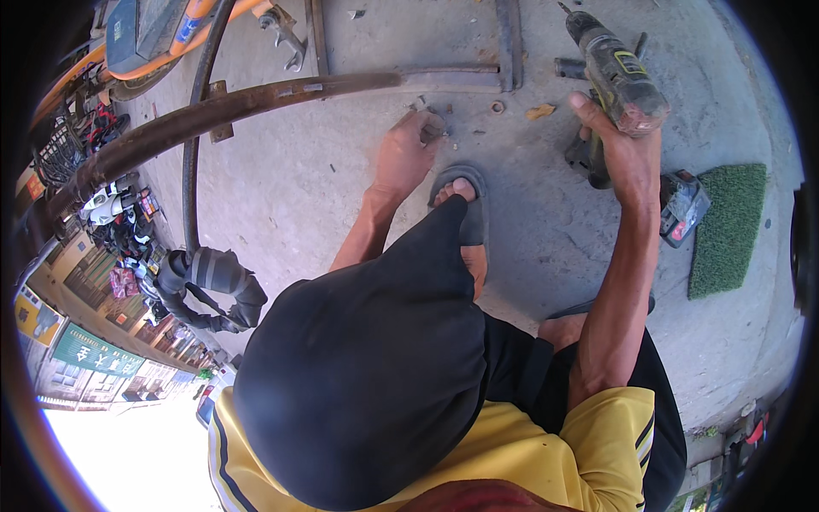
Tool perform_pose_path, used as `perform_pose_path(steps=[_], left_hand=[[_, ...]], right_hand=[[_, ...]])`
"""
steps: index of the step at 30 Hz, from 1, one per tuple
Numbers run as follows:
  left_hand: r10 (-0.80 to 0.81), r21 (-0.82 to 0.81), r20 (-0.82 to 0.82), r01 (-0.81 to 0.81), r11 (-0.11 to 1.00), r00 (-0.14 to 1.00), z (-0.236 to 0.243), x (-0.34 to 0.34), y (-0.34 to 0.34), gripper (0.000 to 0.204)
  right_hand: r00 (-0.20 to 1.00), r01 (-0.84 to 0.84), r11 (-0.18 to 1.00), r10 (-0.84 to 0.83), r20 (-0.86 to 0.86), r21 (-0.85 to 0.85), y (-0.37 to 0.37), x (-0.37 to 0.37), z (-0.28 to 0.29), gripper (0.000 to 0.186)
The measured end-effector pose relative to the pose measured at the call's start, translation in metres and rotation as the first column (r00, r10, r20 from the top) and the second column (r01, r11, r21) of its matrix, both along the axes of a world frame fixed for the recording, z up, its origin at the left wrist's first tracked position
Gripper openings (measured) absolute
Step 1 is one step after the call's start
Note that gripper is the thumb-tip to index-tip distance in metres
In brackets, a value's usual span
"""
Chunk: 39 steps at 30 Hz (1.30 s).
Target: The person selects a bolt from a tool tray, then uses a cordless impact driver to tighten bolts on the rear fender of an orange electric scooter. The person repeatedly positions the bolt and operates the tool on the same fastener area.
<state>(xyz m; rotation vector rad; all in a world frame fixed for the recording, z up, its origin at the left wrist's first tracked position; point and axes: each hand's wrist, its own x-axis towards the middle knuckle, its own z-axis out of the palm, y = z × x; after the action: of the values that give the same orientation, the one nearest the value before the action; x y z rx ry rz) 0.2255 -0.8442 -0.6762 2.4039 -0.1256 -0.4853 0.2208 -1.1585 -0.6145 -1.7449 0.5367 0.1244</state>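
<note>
A worn cordless drill [616, 72] is in my right hand [631, 158], which is wrapped around its handle. The drill's bit points toward the far side. Below that hand are dark tool parts [589, 160]; whether they belong to the drill I cannot tell. Low over the concrete, beside my sandalled foot [461, 192], my left hand [407, 154] has its fingers curled together. Something small and greyish shows at those fingertips, too blurred to name. A rusty nut [498, 107] and a brown scrap [540, 112] lie on the ground between my hands.
A long rusty curved metal tube [256, 101] crosses the far left, joined to a flat steel bar [452, 81]. A black and red battery pack [682, 207] sits against a green turf mat [729, 230] at right. An orange-framed vehicle [153, 38] stands at far left.
</note>
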Motion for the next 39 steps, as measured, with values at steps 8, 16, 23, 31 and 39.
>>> perform_pose_path(steps=[8,16,23,31,39], left_hand=[[0.047,0.038,0.084,-0.05,0.998,0.995,-0.008,-0.01,0.003,0.016],[0.087,0.111,0.221,-0.113,0.987,0.971,-0.011,0.014,0.031,0.02],[-0.059,0.218,0.282,-0.005,0.976,0.958,-0.013,0.019,0.025,0.015],[0.309,-0.566,-0.406,-0.502,0.654,0.86,0.016,0.017,-0.003,0.015],[0.012,-0.708,-0.695,-0.687,0.164,0.719,0.051,0.033,-0.025,0.017]], right_hand=[[1.0,-0.015,1.0,0.015,-0.014,-0.01,0.002,0.001,-0.001,0.033],[1.0,-0.012,0.999,0.011,0.022,0.03,0.003,0.002,-0.002,0.035],[1.0,-0.012,1.0,0.012,0.01,0.024,0.007,0.002,0.005,0.036],[0.995,-0.092,0.985,0.098,-0.035,0.147,0.011,0.002,0.005,0.032],[0.994,-0.069,0.862,0.102,-0.038,0.502,0.013,-0.003,0.027,0.047]])
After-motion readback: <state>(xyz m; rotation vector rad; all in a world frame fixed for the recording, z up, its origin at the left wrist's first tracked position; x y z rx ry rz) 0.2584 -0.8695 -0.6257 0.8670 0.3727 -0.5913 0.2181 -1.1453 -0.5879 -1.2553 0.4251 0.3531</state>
